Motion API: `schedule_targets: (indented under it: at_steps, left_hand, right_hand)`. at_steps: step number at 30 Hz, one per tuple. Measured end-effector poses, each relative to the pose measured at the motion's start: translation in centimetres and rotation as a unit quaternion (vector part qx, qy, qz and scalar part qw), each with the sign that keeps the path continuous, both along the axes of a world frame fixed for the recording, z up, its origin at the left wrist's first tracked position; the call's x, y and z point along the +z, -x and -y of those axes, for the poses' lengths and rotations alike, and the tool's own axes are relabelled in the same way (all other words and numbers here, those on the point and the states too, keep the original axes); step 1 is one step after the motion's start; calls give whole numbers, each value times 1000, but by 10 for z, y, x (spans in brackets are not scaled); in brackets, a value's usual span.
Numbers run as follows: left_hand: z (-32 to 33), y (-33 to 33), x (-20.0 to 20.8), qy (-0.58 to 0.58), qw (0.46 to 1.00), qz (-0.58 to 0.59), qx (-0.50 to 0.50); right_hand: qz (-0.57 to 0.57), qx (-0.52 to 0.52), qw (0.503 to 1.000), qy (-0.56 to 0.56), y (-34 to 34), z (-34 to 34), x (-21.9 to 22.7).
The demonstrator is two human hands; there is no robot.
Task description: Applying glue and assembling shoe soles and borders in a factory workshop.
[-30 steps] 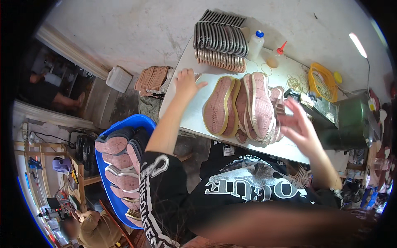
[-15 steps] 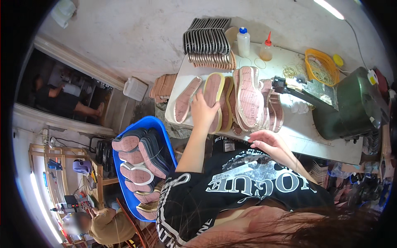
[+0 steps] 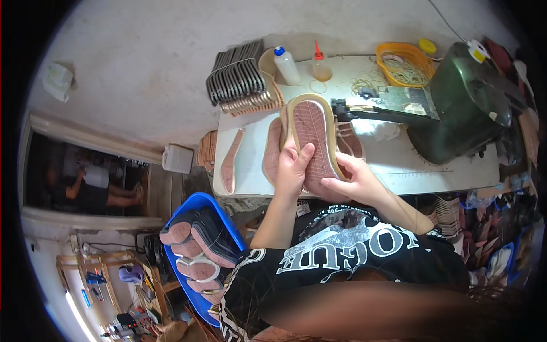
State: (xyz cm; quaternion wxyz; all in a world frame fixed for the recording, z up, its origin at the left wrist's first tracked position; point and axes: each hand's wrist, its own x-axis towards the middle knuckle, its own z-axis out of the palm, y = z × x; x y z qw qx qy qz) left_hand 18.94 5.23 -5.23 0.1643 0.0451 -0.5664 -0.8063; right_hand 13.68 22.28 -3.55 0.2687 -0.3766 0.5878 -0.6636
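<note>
A pink shoe sole with a tan rim (image 3: 310, 122) is held up over the table's near edge, its patterned face turned toward me. My left hand (image 3: 293, 171) grips its left side, thumb laid on the face. My right hand (image 3: 362, 181) holds the lower right side, thumb also on the face. Behind it, partly hidden, a pink sole (image 3: 272, 151) lies to the left and more soles (image 3: 350, 139) lie to the right. A narrow pink sole (image 3: 231, 165) rests alone near the table's left edge.
The white table (image 3: 387, 171) carries a stack of dark soles (image 3: 236, 74), two squeeze bottles (image 3: 286, 67), a yellow basket of rubber bands (image 3: 404, 65) and a green machine (image 3: 464, 97) whose arm reaches leftward. A blue crate of soles (image 3: 208, 256) stands at my left. Another person (image 3: 91, 185) appears through the doorway.
Both hands have come together on the tan-rimmed sole, now raised in front of me. The left hand has left the soles on the left. My view has shifted, too.
</note>
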Motion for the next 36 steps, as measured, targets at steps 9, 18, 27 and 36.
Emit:
schedule_targets:
  at_steps: [9,18,27,36]
  left_hand:
    - [-34,23,15,-70,990,50,-109]
    - [-37,46,16,193,977,-4,89]
    - [-29,88,47,193,980,46,-8]
    - [-5,159,18,129,985,118,6]
  right_hand:
    - [363,177,904,139,37,-7,-71]
    - [79,2,995,-67,66,-29,-5]
    - [-6,-91,992,-89,70,-26,8]
    - [224,-115,967,23,66,-24,-14]
